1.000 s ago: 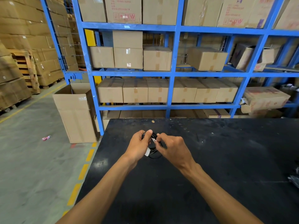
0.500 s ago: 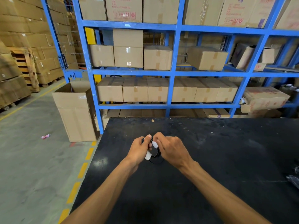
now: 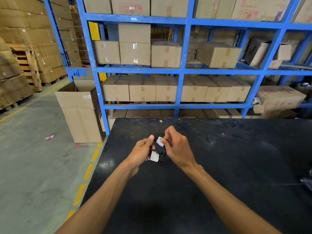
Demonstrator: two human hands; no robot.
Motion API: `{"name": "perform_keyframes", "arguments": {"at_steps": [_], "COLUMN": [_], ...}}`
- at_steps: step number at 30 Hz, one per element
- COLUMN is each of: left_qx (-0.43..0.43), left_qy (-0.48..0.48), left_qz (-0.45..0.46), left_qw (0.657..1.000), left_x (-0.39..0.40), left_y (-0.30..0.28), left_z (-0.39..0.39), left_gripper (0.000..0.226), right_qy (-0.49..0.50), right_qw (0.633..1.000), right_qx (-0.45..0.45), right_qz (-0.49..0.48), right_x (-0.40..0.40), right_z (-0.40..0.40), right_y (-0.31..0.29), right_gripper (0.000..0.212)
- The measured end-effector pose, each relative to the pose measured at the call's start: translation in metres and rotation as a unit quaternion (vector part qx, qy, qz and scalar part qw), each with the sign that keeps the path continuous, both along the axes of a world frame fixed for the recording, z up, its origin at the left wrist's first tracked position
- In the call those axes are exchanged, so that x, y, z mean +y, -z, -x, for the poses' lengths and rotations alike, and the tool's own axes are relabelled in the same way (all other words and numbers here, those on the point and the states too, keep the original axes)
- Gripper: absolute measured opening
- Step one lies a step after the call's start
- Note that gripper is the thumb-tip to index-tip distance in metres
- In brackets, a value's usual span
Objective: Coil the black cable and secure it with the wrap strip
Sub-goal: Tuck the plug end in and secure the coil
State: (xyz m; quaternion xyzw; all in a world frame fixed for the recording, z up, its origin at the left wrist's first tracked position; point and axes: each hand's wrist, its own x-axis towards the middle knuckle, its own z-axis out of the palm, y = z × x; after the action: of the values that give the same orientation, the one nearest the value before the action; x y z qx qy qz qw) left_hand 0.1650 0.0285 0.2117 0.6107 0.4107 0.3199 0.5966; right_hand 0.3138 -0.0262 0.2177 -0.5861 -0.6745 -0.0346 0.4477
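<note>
Two hands are working above the black table (image 3: 219, 166): our left hand (image 3: 141, 152) is gripping the coiled black cable (image 3: 163, 152), our right hand (image 3: 177, 146) is pinching the white wrap strip (image 3: 159, 141), its length running down-left across the coil.

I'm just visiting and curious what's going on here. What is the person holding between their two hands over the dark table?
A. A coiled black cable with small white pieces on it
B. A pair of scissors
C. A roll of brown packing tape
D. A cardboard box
A: the left hand grips thin loops of black cable, while the right hand pinches a small white strip on the coil.
</note>
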Motion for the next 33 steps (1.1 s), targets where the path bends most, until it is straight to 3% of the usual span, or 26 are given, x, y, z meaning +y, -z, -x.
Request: {"name": "perform_keyframes", "arguments": {"at_steps": [4,7,11,17,21,25,28,33], "left_qx": [-0.045,-0.072,-0.108,-0.005,0.065,0.094,0.127,0.245], "left_qy": [-0.021,-0.06,-0.088,-0.051,-0.039,-0.012,0.003,0.06], "left_qz": [0.076,0.136,0.222,0.264,0.283,0.311,0.325,0.257], "left_qw": [0.996,0.986,0.965,0.963,0.956,0.946,0.937,0.933], "left_x": [0.003,0.007,0.008,0.008,0.015,0.014,0.016,0.022], "left_y": [0.011,0.024,0.052,0.098,0.131,0.161,0.188,0.226], "left_z": [0.01,0.017,0.018,0.018,0.025,0.027,0.025,0.02], "left_gripper": [0.04,0.042,0.04,0.041,0.033,0.047,0.031,0.036], "right_qy": [0.004,0.012,-0.054,-0.035,0.003,0.053,0.075,0.088], "right_qw": [0.967,0.937,0.872,0.852,0.813,0.773,0.753,0.738], "right_qx": [0.24,0.307,0.392,0.389,0.42,0.444,0.437,0.417], "right_qz": [0.087,0.164,0.289,0.349,0.402,0.449,0.486,0.523], "right_x": [0.003,0.001,0.0,0.005,0.01,0.018,0.027,0.039], "right_z": [-0.002,-0.005,0.005,0.014,0.009,0.007,0.01,0.018], "right_y": [0.015,0.031,0.057,0.102,0.146,0.19,0.225,0.266], "right_gripper": [0.024,0.027,0.035,0.03,0.029,0.032,0.033,0.034]}}
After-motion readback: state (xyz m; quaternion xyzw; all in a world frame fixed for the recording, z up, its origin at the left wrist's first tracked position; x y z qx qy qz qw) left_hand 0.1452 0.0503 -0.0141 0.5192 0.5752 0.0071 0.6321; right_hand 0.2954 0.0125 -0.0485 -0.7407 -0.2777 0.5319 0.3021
